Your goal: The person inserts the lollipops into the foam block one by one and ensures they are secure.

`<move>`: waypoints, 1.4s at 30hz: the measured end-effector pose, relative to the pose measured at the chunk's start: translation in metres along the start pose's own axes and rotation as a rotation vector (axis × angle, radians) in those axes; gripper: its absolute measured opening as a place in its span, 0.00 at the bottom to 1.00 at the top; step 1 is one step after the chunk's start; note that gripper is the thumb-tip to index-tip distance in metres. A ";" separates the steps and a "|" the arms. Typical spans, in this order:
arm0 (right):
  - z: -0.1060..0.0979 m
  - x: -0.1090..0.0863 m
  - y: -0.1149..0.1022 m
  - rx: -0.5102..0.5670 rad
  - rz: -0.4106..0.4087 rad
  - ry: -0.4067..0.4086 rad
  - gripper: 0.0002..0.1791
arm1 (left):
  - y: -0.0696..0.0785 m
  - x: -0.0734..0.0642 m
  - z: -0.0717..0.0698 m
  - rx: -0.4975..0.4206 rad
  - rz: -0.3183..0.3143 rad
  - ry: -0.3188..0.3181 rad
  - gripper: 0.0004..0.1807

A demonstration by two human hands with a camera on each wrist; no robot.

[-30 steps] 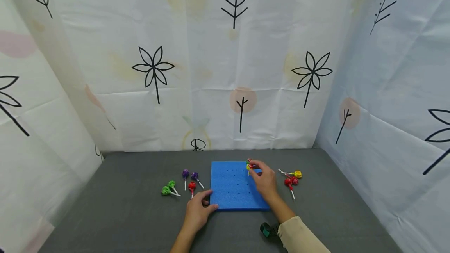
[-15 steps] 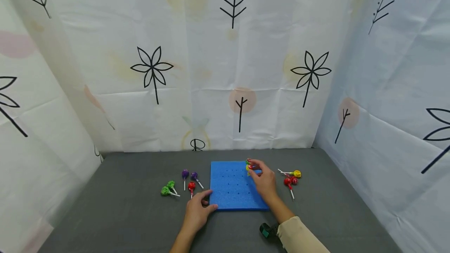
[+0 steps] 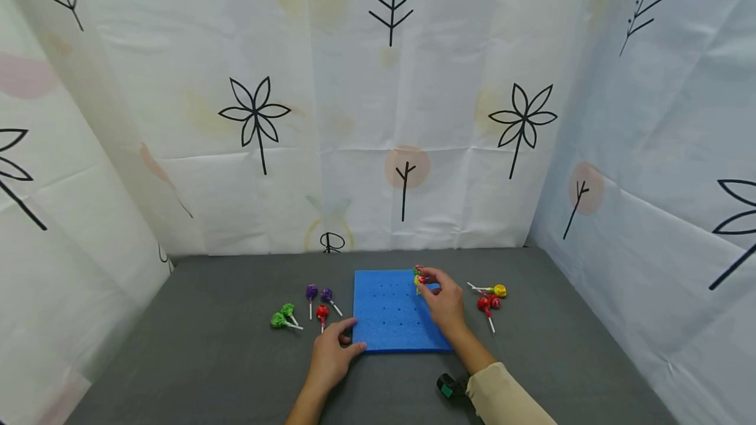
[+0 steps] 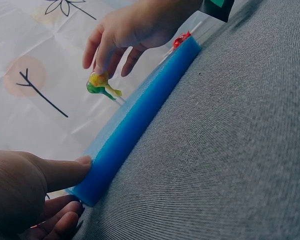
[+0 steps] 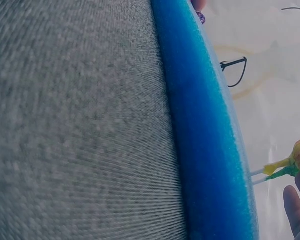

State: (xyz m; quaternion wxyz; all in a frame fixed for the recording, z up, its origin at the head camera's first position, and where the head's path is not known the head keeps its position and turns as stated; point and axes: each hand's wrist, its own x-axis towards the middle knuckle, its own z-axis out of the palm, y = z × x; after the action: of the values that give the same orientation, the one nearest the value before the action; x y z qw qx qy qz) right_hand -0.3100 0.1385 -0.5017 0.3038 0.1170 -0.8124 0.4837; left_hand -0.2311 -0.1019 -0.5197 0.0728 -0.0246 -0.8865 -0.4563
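Note:
A blue foam board (image 3: 390, 338) with rows of small holes lies on the grey table. My left hand (image 3: 331, 356) grips its near left corner, thumb on one edge and fingers along the side. At the far right corner, my right hand (image 3: 447, 305) pinches the head of a yellow lollipop (image 4: 99, 79) between thumb and fingers. Just behind it is a green-wrapped lollipop (image 4: 94, 89), close against the yellow one. Both white sticks run down to the board in the right wrist view; the holes at their ends are hidden.
Left of the board lie two green lollipops (image 3: 279, 320), two purple lollipops (image 3: 312, 292) and a red lollipop (image 3: 322, 313). Right of it are a yellow lollipop (image 3: 500, 291) and red lollipops (image 3: 484, 305). A black strap-like object (image 3: 449, 385) is by the right sleeve. Patterned cloth walls enclose the table.

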 end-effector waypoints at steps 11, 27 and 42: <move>-0.004 0.000 0.000 0.034 -0.015 -0.011 0.17 | -0.002 -0.001 0.001 -0.002 0.017 0.019 0.26; -0.027 -0.005 0.004 -0.020 0.001 -0.015 0.17 | -0.001 -0.001 0.000 -0.007 0.007 0.007 0.27; -0.057 -0.019 0.020 -0.137 0.053 -0.030 0.18 | -0.003 0.000 0.001 -0.019 0.012 0.001 0.27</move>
State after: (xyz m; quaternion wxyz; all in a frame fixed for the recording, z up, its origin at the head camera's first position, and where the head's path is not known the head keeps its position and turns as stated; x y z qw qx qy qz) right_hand -0.2826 0.1958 -0.5081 0.2861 0.0817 -0.8509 0.4329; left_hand -0.2312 -0.1028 -0.5228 0.0758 -0.0305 -0.8820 -0.4641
